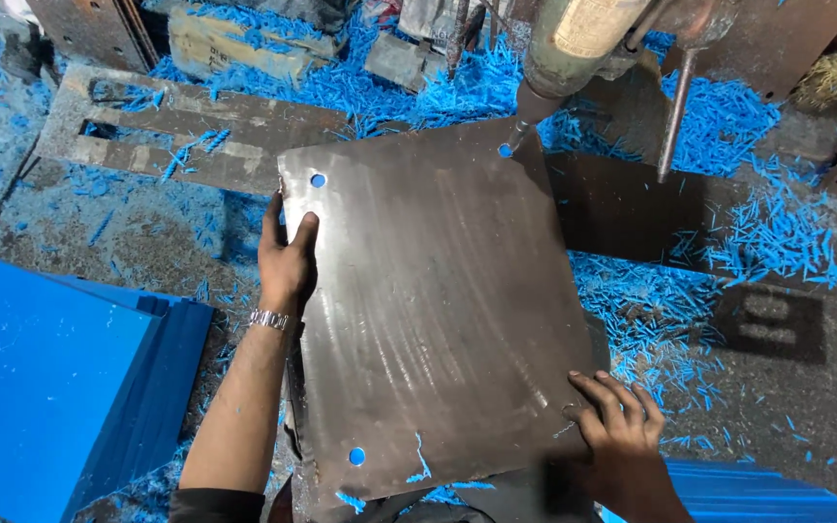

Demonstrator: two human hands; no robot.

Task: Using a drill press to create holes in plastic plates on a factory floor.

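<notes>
Here, a broad grey metal plate lies flat on the work table amid blue plastic shavings, one corner hole under the drill press. A stack of blue sheets sits left. The left hand grips the plate's left edge — thumb on top — while the right hand presses open fingers on its near right corner.

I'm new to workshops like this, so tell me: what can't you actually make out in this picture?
- Drill tip, head view: too small, and blue shavings crowd it.
- Under the metal plate: the plate hides it.
- Left hand fingers: curled under the plate's edge.
- Right hand: wrist cut off by the bottom edge.
- Drill body: cut off by the top edge.
</notes>
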